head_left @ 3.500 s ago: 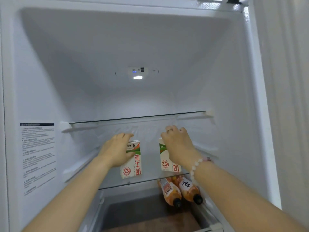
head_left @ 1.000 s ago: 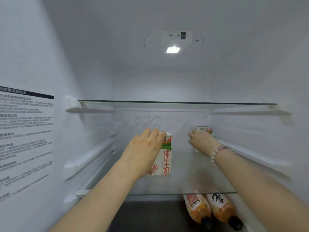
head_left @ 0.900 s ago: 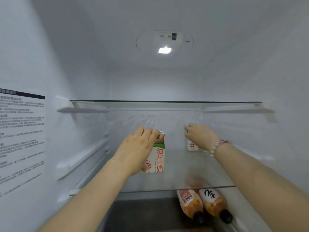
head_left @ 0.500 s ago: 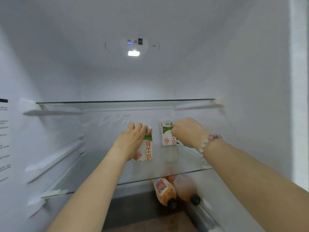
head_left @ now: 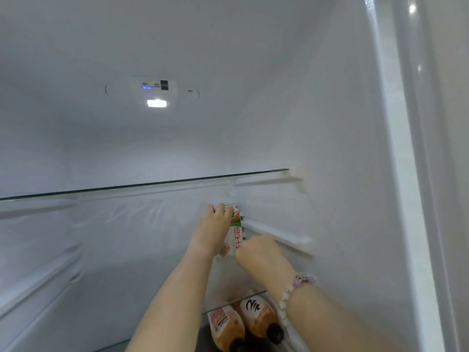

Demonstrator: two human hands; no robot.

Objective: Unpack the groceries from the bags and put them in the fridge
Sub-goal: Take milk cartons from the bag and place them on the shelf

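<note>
1. the left hand [head_left: 215, 231] reaches deep into the fridge, its fingers [head_left: 220, 209] curled over the top of an upright milk carton [head_left: 235, 233].
2. the carton stands on the lower glass shelf [head_left: 228, 280], near the back right corner.
3. the right hand [head_left: 257, 250], with a bead bracelet [head_left: 297, 285] at the wrist, sits by the carton's lower right side; it is blurred, so i cannot tell its grip.
4. two orange bottles [head_left: 227, 326] lie under that shelf.

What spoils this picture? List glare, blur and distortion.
Head view: the fridge lamp is blown out; glints dot the fridge's front edge, which the wide lens leans off vertical; the right hand is motion-smeared; the milk carton in the left hand reads soft but legible.
</note>
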